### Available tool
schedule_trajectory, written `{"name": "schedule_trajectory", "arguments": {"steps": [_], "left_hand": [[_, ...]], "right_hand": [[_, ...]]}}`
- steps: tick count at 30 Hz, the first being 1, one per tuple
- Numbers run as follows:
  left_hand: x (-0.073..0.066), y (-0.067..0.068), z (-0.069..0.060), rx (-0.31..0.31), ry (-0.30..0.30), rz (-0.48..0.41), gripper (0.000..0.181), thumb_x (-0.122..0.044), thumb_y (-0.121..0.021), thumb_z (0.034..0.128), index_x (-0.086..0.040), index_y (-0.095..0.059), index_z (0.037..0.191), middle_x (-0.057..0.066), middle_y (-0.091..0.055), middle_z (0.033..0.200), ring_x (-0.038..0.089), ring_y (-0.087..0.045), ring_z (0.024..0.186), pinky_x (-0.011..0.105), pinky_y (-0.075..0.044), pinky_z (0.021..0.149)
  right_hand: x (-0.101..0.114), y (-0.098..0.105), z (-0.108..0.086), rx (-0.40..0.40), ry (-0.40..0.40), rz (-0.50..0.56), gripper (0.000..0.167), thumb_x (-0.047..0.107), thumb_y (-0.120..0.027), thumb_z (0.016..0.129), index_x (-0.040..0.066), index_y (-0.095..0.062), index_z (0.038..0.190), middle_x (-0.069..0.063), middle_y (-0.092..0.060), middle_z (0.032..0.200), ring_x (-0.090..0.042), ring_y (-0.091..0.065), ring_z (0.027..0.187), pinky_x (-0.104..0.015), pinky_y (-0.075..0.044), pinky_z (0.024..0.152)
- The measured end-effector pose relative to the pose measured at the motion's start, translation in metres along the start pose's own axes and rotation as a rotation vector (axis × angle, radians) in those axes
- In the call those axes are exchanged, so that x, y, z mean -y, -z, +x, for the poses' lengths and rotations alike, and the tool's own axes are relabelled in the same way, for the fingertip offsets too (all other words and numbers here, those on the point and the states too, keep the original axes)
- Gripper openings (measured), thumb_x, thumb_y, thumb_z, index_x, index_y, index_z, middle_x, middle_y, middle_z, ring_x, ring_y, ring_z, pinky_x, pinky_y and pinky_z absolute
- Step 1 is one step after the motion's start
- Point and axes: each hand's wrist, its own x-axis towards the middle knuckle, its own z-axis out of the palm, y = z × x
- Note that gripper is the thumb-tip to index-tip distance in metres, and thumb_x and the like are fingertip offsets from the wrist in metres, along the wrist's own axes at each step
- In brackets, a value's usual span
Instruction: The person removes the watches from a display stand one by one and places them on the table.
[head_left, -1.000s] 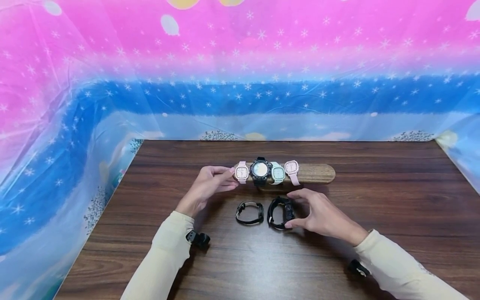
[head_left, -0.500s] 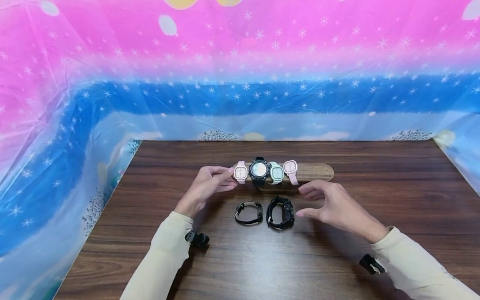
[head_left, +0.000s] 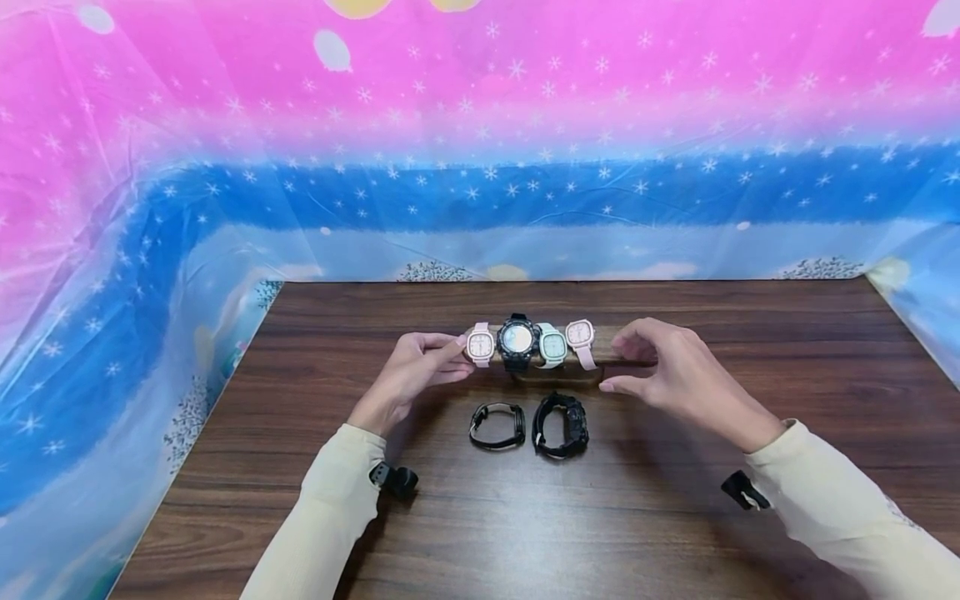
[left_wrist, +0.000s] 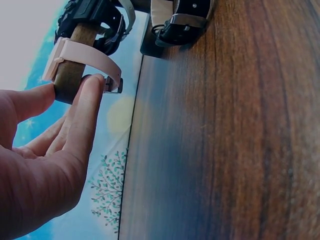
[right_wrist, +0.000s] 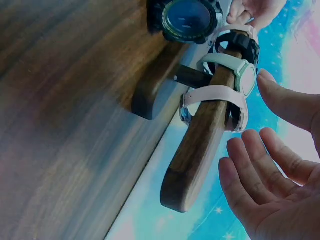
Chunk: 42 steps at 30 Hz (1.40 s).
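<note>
brown wooden bar with rounded end, long axis left to right; left hand pinches its left end. right hand, thumb and fingers apart, gripping nothing, hangs near the right end, just right of the tilted pale-pink square-faced watch on the bar, nearer it than the left hand.

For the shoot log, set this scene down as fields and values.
Holder: wooden bar
On it, left to right: pink watch, black watch, mint watch, second pink watch
On the table: slim watch, chunky watch, both black
Left grip: pinches wooden bar's left end
Right grip: holds nothing, near wooden bar's right end; contact unclear
</note>
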Motion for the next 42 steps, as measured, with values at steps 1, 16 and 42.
{"name": "schedule_trajectory", "arguments": {"steps": [1,16,42], "left_hand": [[0.0,0.0,0.0,0.001,0.002,0.001,0.036,-0.014,-0.062,0.1028,0.012,-0.06,0.127,0.027,-0.069,0.11,0.021,-0.073,0.088,0.031,-0.062,0.084],[0.0,0.001,0.0,0.007,-0.009,0.003,0.036,-0.014,-0.062,0.1029,0.012,-0.06,0.127,0.029,-0.067,0.113,0.021,-0.073,0.088,0.032,-0.062,0.085],[-0.001,0.001,-0.001,0.002,-0.008,0.014,0.034,-0.014,-0.062,0.1029,0.01,-0.061,0.127,0.028,-0.068,0.113,0.029,-0.073,0.097,0.032,-0.061,0.086]], "right_hand": [[0.0,0.0,0.002,-0.007,0.008,-0.003,0.044,0.019,-0.092,0.075,0.003,-0.067,0.108,-0.01,-0.071,0.102,-0.026,-0.067,0.094,-0.045,-0.059,0.083],[-0.003,-0.01,0.035,0.038,0.063,-0.094,0.064,0.017,-0.091,0.076,-0.004,-0.062,0.13,-0.019,-0.066,0.127,-0.037,-0.062,0.117,-0.054,-0.051,0.101],[-0.001,-0.017,0.052,0.201,0.045,-0.121,0.065,0.012,-0.088,0.079,-0.007,-0.058,0.133,-0.02,-0.068,0.118,-0.028,-0.066,0.097,-0.046,-0.058,0.086]]}}
